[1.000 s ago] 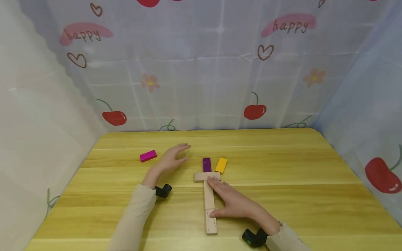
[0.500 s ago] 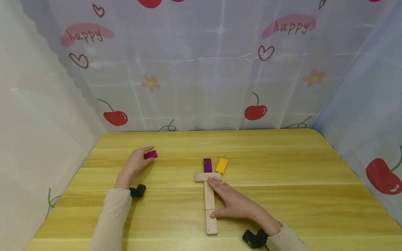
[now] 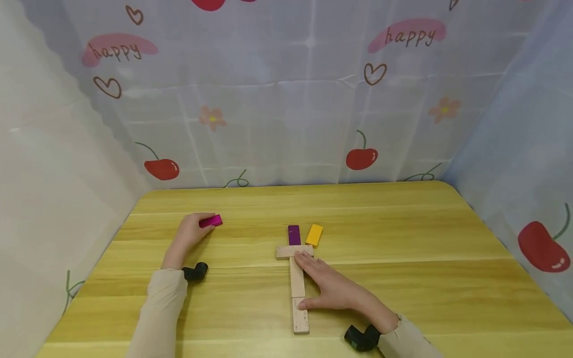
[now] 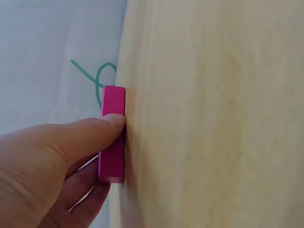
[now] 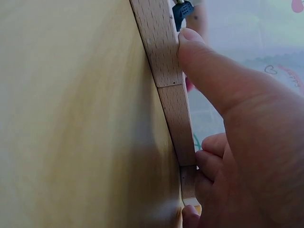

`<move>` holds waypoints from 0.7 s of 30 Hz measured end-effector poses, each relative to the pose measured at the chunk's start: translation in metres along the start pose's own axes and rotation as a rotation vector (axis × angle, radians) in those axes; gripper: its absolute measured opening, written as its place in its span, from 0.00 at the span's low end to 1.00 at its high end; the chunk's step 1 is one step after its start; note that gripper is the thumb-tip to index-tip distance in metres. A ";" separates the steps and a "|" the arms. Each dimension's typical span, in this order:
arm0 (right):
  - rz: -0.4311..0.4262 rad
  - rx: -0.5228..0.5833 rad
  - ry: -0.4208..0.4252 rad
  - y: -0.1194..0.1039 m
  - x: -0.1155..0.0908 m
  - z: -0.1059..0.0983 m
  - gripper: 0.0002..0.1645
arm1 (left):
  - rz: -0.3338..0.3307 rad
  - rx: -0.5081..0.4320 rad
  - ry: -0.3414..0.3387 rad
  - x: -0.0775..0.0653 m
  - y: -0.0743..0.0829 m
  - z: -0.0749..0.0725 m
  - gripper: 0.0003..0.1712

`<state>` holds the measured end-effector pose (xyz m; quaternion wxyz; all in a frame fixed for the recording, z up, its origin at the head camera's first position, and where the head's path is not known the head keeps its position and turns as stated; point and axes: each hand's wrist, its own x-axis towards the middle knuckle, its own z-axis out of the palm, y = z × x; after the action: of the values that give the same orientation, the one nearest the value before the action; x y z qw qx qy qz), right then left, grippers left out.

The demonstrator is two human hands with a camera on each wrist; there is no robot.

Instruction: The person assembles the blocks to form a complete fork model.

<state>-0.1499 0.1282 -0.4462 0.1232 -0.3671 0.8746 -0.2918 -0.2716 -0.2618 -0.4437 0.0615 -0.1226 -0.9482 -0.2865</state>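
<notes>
At the far left of the table, my left hand (image 3: 190, 232) pinches a magenta wooden block (image 3: 215, 220) between thumb and fingers. In the left wrist view the thumb lies across the near side of the magenta block (image 4: 113, 159), which sits at the tabletop. My right hand (image 3: 333, 288) rests on a row of plain wooden blocks, fingers extended. Its thumb touches the nearest plain block (image 3: 301, 320), and its fingertips reach the joint between the middle plain block (image 3: 297, 278) and the crosswise plain block (image 3: 286, 252). A purple block (image 3: 294, 235) stands end-on behind the crosswise one.
A yellow block (image 3: 315, 234) lies slanted just right of the purple one, close to the crosswise block. The wood-grain table (image 3: 403, 223) ends at a printed curtain (image 3: 277, 124) behind, with more sheeting on both sides.
My left hand has moved left from mid-table to the magenta block and closed its fingers on it. The right hand has stayed on the plain blocks.
</notes>
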 end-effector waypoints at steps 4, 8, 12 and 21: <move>-0.003 0.005 -0.005 0.000 0.000 0.000 0.61 | 0.006 -0.050 0.020 -0.004 -0.008 -0.003 0.23; -0.007 0.007 -0.008 0.000 0.001 0.000 0.61 | -0.023 -0.114 0.034 -0.012 -0.018 -0.007 0.23; -0.001 0.008 -0.005 0.002 0.000 0.000 0.62 | -0.051 -0.180 0.043 -0.017 -0.025 -0.008 0.23; 0.004 0.007 -0.007 0.003 0.000 0.001 0.62 | -0.150 -0.441 0.066 -0.021 -0.027 -0.006 0.25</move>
<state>-0.1511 0.1289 -0.4486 0.1282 -0.3661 0.8737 -0.2934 -0.2587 -0.2911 -0.4572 0.0426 -0.0527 -0.8665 -0.4945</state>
